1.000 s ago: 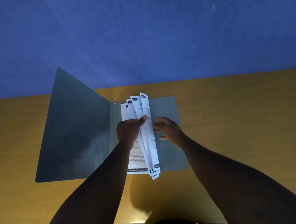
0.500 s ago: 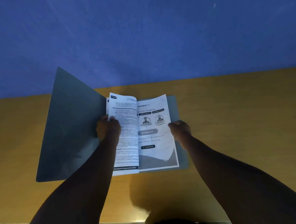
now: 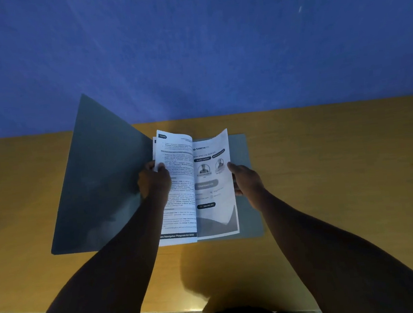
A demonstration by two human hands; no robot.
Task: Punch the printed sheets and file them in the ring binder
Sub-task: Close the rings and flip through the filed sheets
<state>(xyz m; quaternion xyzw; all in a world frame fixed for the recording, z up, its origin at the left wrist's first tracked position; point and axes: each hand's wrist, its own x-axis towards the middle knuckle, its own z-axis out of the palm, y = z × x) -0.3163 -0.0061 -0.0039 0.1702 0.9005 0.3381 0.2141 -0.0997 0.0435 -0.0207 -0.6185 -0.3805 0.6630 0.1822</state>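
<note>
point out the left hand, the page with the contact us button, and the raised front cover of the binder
left hand [image 3: 155,181], head view, on the back of the hand gripping the pages' left edge.
Contact Us page [image 3: 214,193], head view, on the page's printed middle.
binder front cover [image 3: 102,181], head view, on the raised cover's inner face.

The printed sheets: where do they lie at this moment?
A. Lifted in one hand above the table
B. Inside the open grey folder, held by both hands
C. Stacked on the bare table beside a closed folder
B: the printed sheets lie in the open grey folder, with the left hand and right hand at their side edges.
</note>
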